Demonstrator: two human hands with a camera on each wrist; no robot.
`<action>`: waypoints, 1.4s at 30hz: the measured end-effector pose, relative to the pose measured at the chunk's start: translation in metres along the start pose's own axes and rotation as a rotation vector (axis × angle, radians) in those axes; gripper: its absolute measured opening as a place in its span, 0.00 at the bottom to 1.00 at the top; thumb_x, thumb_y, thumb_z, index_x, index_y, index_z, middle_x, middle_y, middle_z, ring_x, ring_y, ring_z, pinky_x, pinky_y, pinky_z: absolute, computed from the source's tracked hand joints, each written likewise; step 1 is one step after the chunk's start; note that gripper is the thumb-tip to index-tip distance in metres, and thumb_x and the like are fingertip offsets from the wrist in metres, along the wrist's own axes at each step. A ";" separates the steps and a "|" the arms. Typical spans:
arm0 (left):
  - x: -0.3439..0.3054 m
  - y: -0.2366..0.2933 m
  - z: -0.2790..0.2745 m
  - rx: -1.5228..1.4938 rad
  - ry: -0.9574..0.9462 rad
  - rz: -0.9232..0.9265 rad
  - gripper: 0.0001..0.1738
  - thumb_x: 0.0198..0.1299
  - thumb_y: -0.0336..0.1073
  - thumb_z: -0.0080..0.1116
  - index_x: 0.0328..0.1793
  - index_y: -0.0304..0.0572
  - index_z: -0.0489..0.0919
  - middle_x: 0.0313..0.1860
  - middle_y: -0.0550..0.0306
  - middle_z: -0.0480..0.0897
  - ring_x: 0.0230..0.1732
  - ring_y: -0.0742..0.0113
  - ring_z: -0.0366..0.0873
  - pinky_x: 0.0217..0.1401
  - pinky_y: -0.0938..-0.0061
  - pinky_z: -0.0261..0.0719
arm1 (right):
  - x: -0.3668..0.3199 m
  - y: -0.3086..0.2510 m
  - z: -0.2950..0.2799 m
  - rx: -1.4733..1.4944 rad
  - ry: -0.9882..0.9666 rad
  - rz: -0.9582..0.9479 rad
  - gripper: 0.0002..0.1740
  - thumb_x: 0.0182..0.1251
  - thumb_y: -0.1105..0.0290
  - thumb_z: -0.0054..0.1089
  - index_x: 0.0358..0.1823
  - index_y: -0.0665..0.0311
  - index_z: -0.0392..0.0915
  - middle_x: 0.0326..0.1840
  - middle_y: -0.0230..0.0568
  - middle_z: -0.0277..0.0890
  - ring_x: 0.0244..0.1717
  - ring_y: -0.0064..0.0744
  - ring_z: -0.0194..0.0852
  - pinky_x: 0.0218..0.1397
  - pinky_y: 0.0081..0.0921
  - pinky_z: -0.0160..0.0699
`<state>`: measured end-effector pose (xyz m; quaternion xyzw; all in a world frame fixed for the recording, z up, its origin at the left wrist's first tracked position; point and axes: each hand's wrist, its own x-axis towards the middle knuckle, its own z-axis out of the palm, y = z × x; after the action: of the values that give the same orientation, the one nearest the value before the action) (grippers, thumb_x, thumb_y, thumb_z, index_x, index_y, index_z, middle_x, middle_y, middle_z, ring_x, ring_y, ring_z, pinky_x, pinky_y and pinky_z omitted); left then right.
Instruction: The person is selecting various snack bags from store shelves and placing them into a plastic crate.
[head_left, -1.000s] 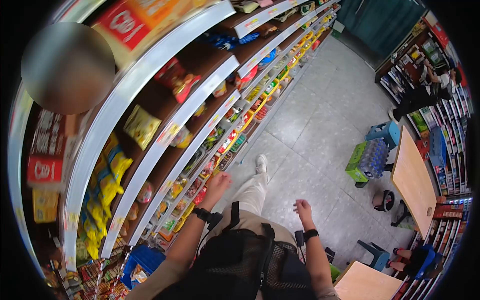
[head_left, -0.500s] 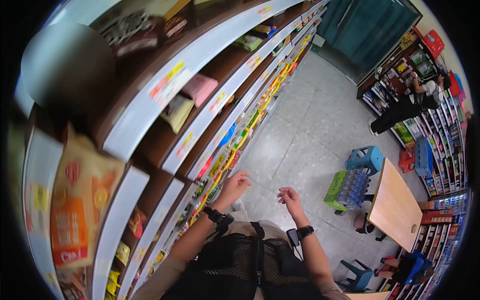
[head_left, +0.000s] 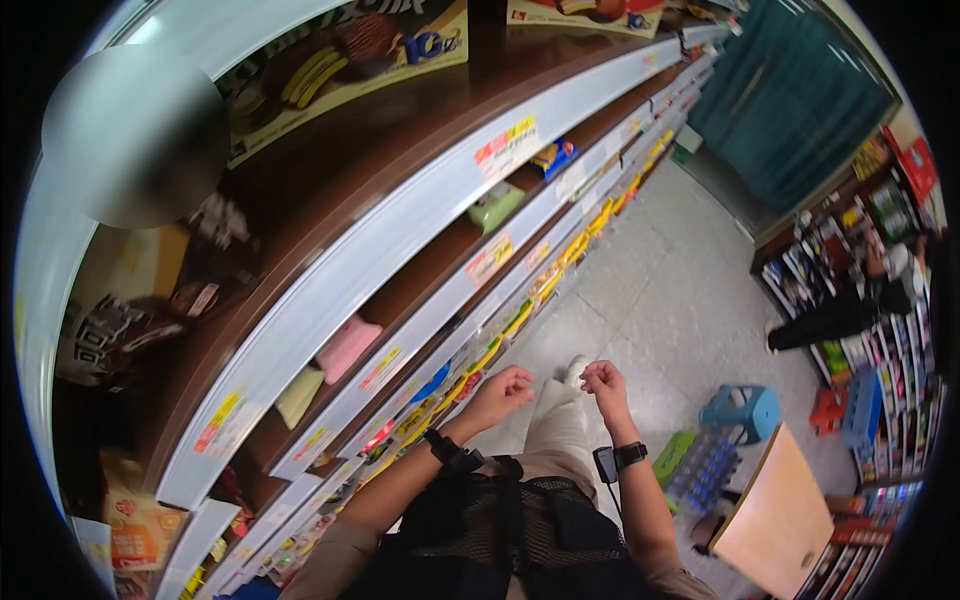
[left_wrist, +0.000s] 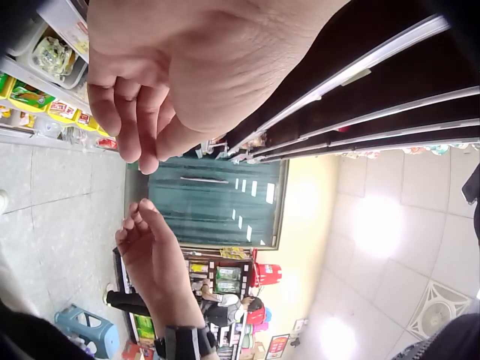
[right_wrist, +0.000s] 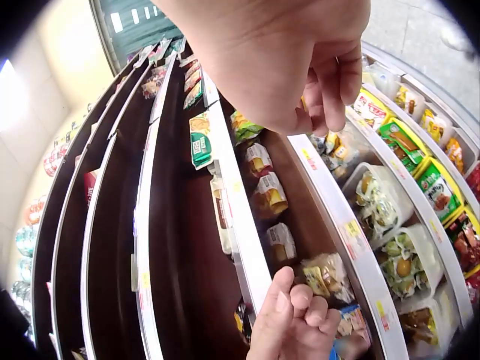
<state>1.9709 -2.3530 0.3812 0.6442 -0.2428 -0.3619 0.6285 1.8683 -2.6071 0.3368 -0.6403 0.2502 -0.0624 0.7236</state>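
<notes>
In the head view the left hand (head_left: 497,397) hangs in front of the body beside the shelf fronts, fingers loosely bent and holding nothing. The right hand (head_left: 606,388) is a short way to its right, also empty, its fingers loosely curled. The two hands do not touch. In the left wrist view the left hand (left_wrist: 176,71) fills the top, with the right hand (left_wrist: 155,259) below it. The right wrist view has the right hand (right_wrist: 289,64) at the top and the left hand (right_wrist: 296,322) at the bottom, over packaged snacks (right_wrist: 328,276).
Long shelves (head_left: 400,200) of packaged goods run along the left. A boxed snack (head_left: 350,60) lies on an upper shelf. At the right are a wooden table (head_left: 775,515), a blue stool (head_left: 740,412), bottled drinks (head_left: 703,472) and a person (head_left: 850,310) by a far shelf.
The view has shifted along the shelves, with upper-shelf boxes now showing. Both hands have drawn inward and closer together, still empty. The table and stool now sit lower in view than a second ago.
</notes>
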 end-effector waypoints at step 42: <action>0.147 0.043 0.153 -0.576 0.776 -0.266 0.44 0.62 0.50 0.64 0.74 0.30 0.58 0.64 0.50 0.74 0.63 0.64 0.73 0.66 0.73 0.69 | 0.215 -0.134 -0.055 -0.319 -1.404 0.105 0.22 0.67 0.67 0.66 0.48 0.59 0.58 0.47 0.32 0.65 0.47 0.19 0.66 0.45 0.21 0.73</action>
<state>1.9503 -2.5670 0.4075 0.5569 0.2030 -0.2252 0.7732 2.0612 -2.7679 0.4018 -0.6144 -0.2373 0.4361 0.6132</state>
